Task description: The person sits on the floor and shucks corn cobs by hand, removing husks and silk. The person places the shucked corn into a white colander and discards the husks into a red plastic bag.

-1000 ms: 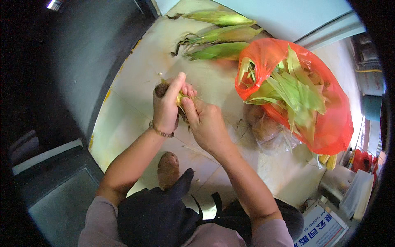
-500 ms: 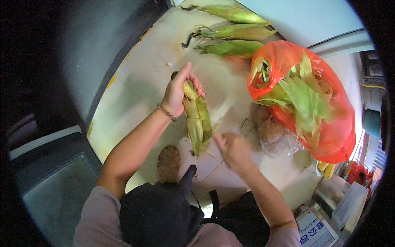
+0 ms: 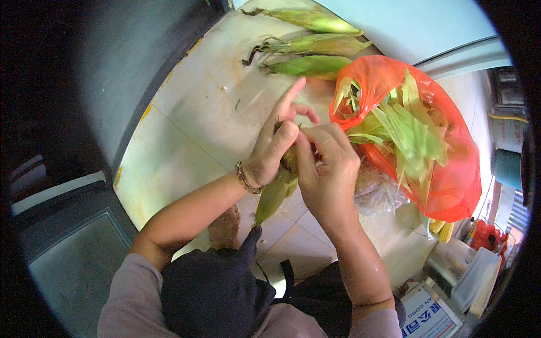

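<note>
A partly husked ear of corn (image 3: 273, 200) hangs between my hands, its green husk pointing down toward my lap. My left hand (image 3: 271, 146) holds it near the upper end, with the thumb across it and some fingers stretched out. At that same end the thumb and fingers of my right hand (image 3: 332, 166) pinch together on the husk. The hands cover most of the ear's upper part, so bare kernels there are hidden. Beyond my hands, several unpeeled ears of corn (image 3: 310, 66) lie on the floor with their dark silk toward the left.
To the right sits a red plastic bag (image 3: 459, 174) with loose green husks (image 3: 414, 132) in its mouth. Beside it are a clear plastic bag (image 3: 376, 191) and peeled yellow corn (image 3: 445, 232). A metal pot (image 3: 448, 260) stands at the lower right; a dark cabinet (image 3: 73, 242) is at the left.
My right hand has come up from beside the ear's lower end to its upper end, and now grips there. My left hand has shifted right and turned, and the ear's bare kernels are covered.
</note>
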Action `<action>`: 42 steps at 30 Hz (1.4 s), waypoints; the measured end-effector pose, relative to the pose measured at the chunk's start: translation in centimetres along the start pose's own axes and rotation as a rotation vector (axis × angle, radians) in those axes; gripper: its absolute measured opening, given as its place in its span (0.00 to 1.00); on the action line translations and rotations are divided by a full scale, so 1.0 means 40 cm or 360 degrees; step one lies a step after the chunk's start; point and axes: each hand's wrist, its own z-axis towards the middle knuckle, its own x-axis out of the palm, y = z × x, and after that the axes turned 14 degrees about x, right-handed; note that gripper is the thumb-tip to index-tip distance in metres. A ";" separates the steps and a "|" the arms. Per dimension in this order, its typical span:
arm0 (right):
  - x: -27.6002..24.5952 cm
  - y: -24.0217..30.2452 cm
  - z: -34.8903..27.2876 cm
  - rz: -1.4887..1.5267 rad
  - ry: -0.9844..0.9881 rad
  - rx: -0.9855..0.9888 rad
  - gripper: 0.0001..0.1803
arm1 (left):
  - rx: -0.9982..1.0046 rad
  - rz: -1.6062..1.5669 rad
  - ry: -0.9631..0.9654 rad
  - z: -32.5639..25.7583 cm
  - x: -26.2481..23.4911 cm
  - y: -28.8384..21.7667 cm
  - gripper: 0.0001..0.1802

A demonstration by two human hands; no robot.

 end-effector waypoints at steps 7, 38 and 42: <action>0.011 -0.017 0.032 0.1253 -0.0106 0.1207 0.14 | 0.0209 0.0173 -0.0105 0.052 0.021 -0.047 0.54; 0.103 -0.551 -0.141 -0.0372 -0.0069 0.1337 0.19 | 0.0164 0.0389 0.0824 -0.145 -0.049 -0.181 0.14; 0.171 -0.436 -0.215 -0.0174 0.0474 0.1179 0.20 | 0.0129 0.0357 0.0766 -0.095 -0.066 -0.128 0.19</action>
